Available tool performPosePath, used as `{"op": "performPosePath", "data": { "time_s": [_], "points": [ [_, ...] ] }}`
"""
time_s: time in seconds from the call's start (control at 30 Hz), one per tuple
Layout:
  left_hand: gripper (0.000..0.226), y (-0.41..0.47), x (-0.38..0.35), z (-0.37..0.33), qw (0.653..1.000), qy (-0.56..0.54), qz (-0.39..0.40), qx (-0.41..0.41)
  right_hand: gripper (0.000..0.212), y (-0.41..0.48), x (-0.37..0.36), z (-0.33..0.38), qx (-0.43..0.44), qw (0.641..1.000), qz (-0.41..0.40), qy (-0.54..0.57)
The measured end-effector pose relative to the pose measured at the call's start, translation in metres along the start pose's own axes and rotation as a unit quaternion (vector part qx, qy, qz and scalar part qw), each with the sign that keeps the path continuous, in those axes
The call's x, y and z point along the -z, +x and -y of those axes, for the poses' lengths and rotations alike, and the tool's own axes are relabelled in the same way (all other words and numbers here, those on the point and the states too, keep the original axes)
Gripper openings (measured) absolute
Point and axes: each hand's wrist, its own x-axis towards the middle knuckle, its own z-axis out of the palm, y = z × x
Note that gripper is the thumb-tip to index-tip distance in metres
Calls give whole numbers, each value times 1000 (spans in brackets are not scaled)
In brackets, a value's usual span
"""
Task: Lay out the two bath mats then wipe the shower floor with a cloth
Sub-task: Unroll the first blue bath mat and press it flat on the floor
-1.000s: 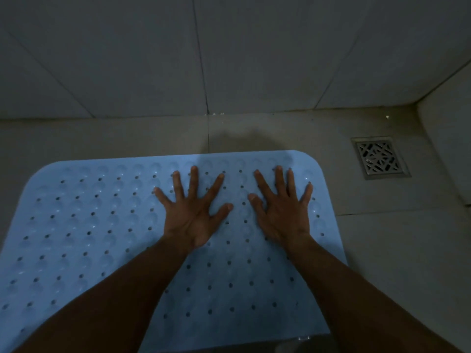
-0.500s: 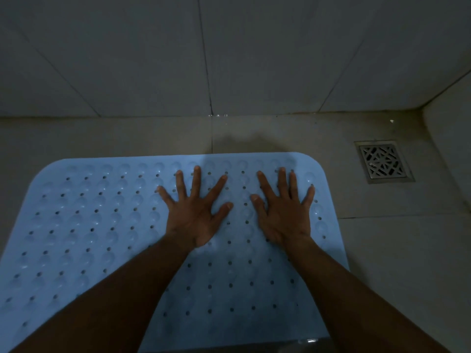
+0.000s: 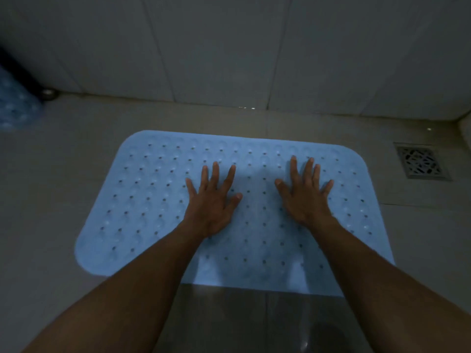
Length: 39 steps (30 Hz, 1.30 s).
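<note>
Blue perforated rubbery-looking bath mat (image 3: 158, 200), rounded corners, both hands flat, floor drain (image 3: 421, 162) beside.

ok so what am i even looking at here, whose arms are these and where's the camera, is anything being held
No machine here: these are a person's two arms, seen from a camera worn on their head, looking forward and down. The left hand and right hand both lie flat, fingers spread, on a light blue bath mat dotted with small holes, spread out on the tiled shower floor. Neither hand holds anything. A metal floor drain sits right of the mat, apart from it. At the far left edge is another blue bumpy thing, too blurred to name.
</note>
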Motion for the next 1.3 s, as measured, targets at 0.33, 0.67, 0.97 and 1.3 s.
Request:
{"op": "performPosePath", "data": {
  "time_s": [0.33,0.67,0.97,1.3],
  "points": [
    [73,-75,23,143,995,49,16,91,69,-92,-92,171,93,994,51,-20],
    [86,-80,17,160,995,69,-17,76,70,-95,-108,174,76,993,-23,-81],
    [85,-80,19,161,994,70,-15,78,71,-95,-104,175,79,994,-19,-74],
    [81,-80,25,155,993,56,35,100,58,-94,-84,162,107,991,62,42]
  ]
}}
